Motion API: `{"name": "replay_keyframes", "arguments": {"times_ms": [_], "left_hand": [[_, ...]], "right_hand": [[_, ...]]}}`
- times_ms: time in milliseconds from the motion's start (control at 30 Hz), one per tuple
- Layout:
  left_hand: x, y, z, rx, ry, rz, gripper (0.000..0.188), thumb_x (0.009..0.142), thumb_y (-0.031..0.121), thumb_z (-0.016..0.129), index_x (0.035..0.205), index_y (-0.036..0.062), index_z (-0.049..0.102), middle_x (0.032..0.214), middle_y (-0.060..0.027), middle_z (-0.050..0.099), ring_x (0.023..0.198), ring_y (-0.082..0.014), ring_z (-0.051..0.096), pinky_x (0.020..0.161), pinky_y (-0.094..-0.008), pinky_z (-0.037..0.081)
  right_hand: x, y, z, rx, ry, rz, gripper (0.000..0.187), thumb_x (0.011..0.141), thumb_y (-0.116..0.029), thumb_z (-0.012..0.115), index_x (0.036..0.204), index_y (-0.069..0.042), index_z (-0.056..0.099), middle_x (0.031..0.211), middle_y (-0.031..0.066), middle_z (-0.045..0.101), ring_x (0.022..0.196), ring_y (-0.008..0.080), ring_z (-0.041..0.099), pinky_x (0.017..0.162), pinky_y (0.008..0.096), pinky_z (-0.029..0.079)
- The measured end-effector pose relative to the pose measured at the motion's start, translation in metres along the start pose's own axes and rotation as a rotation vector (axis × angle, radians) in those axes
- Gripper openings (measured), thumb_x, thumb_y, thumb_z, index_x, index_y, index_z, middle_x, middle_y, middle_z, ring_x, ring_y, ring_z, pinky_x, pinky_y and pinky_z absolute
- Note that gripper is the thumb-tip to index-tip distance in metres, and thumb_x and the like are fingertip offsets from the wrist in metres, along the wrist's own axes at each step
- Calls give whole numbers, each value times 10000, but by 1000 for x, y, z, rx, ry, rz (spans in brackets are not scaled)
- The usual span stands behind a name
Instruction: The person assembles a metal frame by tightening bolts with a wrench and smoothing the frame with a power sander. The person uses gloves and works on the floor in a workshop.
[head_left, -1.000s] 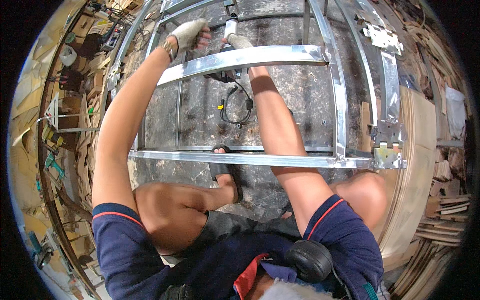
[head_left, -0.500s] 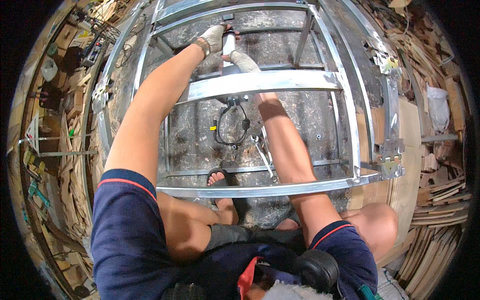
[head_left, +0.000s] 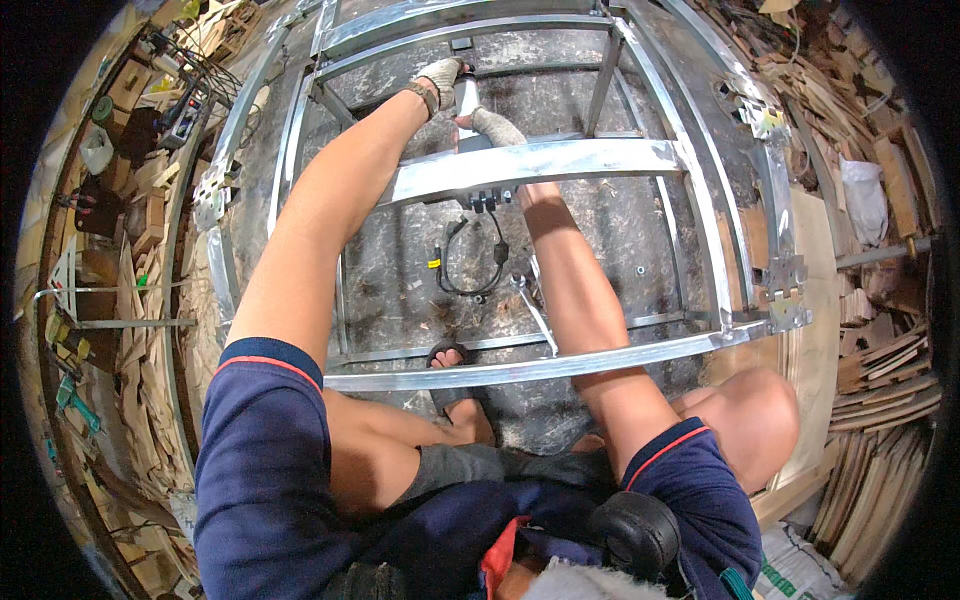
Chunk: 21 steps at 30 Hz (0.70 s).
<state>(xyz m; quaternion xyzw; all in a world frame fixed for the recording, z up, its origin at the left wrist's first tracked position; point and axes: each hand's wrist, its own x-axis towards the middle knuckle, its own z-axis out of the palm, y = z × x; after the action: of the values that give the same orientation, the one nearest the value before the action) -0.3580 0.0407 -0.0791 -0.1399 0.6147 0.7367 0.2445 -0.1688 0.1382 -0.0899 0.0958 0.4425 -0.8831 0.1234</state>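
My left hand [head_left: 439, 77], in a pale knit glove with a watch at the wrist, is closed around the dark upper end of a silver, tube-shaped linear actuator [head_left: 467, 97]. Lower down, my gloved right hand [head_left: 494, 126] rests against the tube's right side, thumb toward it; most of its fingers are hidden. The actuator runs beneath the bright crossbar of a metal frame [head_left: 540, 162], and a dark bracket end [head_left: 486, 201] shows below that bar. A black cable [head_left: 463, 292] with a yellow tag loops on the floor near it.
Wrenches [head_left: 537, 314] lie beside my right forearm, with small nuts [head_left: 641, 270] on the floor. Hinges [head_left: 787, 292] sit along the frame's right side. Wood offcuts [head_left: 880, 390] and cardboard [head_left: 805, 340] lie to the right; cluttered shelving [head_left: 140, 210] stands at left.
My view has shifted slightly, so the frame and floor items sit a little differently. Both hands stay at the actuator, with the left hand near its upper end.
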Motion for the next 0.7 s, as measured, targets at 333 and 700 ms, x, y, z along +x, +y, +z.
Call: {"name": "replay_keyframes", "arguments": {"times_ms": [333,700], "left_hand": [[-16,0,-5,-33,-61,-84,208,1003,243,531,1011,37,566,940,-158,651,855,-321,665,783,-508,551],[-37,-2,-6,-46,-75,-114,197,1015,148,537,1115,-20,522,1012,-215,673,895,-381,684,811,-543,580]], "right_hand": [[11,11,-10,-35,-33,-43,387,865,-331,695,1106,-29,669,938,114,674,760,218,659,669,353,540],[19,26,-16,74,-108,-108,325,863,-287,730,1087,-68,643,886,85,676,722,197,666,660,351,561]]}}
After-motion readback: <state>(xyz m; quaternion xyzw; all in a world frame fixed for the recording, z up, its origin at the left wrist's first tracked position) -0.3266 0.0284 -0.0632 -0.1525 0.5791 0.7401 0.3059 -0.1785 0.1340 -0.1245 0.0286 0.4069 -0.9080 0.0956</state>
